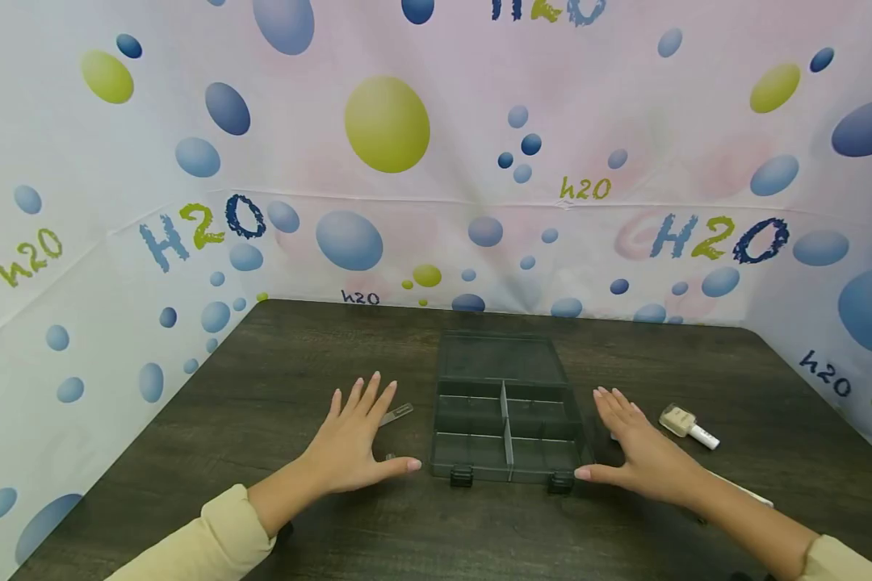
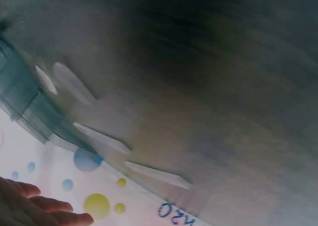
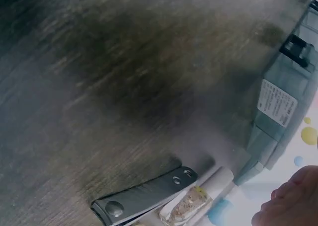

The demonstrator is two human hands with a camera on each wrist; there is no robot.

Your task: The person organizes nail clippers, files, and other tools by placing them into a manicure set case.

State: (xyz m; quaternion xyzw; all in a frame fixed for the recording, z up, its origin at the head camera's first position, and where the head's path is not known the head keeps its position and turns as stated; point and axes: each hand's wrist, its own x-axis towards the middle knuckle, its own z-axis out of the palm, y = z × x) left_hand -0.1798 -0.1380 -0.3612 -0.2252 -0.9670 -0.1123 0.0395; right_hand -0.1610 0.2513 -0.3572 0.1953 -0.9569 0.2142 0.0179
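A dark translucent divided organizer box [image 1: 508, 440] lies with its lid [image 1: 501, 357] folded back and its two latches toward me. Nothing shows in its compartments. My left hand [image 1: 352, 452] is to the left of the box, fingers spread and thumb pointing at its front corner. On the other side, my right hand [image 1: 639, 452] has straight fingers, with its thumb tip at the box's right latch. Neither hand holds anything. Beyond the left fingers lies a slim flat strip [image 1: 397, 414], partly covered. Right of the right hand is a nail polish bottle [image 1: 678, 420] with a white cap.
In the right wrist view, a nail clipper [image 3: 144, 196] lies beside a white-capped bottle [image 3: 189, 206] with flakes inside. Several pale flat pieces [image 2: 156, 174] show in the left wrist view. A white strip [image 1: 748, 491] is partly behind the right forearm. A printed curtain [image 1: 436, 242] surrounds the table.
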